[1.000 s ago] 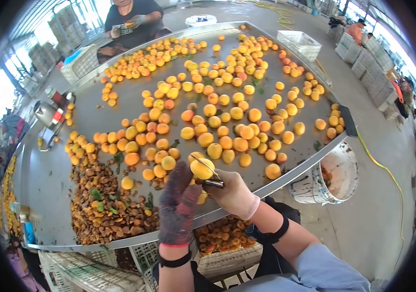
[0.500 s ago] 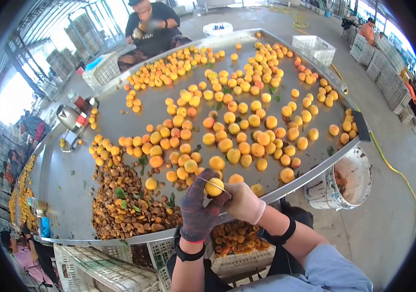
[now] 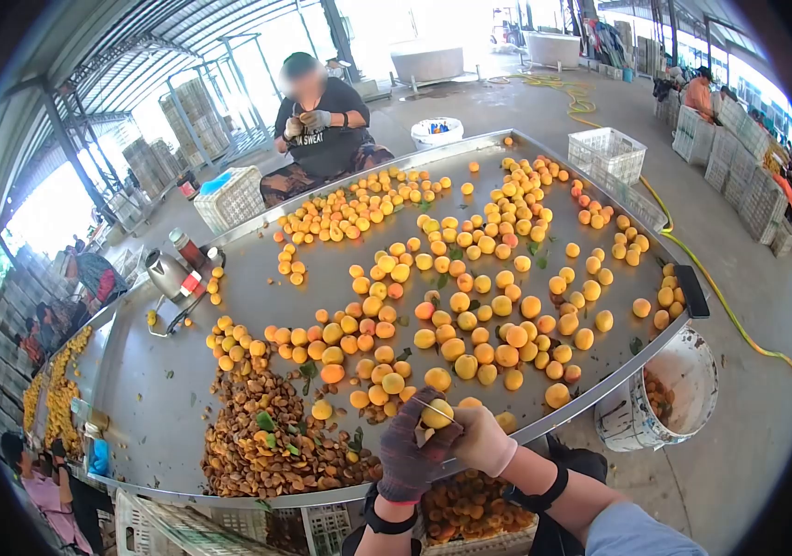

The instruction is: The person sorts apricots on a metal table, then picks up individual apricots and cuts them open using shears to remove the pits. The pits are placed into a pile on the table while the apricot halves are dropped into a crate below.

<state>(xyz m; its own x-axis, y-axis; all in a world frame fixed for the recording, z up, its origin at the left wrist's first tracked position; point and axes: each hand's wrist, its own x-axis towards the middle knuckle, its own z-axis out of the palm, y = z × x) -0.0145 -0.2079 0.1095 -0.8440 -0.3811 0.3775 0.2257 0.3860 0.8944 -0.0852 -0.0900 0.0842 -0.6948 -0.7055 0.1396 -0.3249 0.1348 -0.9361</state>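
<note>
My left hand, in a dark knitted glove, grips a yellow apricot above the near edge of the metal table. In a pale glove, my right hand pinches a thin metal blade that lies across the fruit. How deep the blade sits in it cannot be made out. Many whole apricots are spread over the table beyond my hands. Left of my left hand is a heap of brown pits with some green leaves. Below the table edge, a crate holds opened orange apricot pieces.
A stained white bucket stands right of the table. A kettle and jar are on its left side. Across it sits a co-worker with gloved hands raised. White crates and a yellow hose lie around the floor.
My view has tilted up, so the table and hands appear lower and more of the hall shows. The apricot has turned in my left hand, and the blade still crosses it.
</note>
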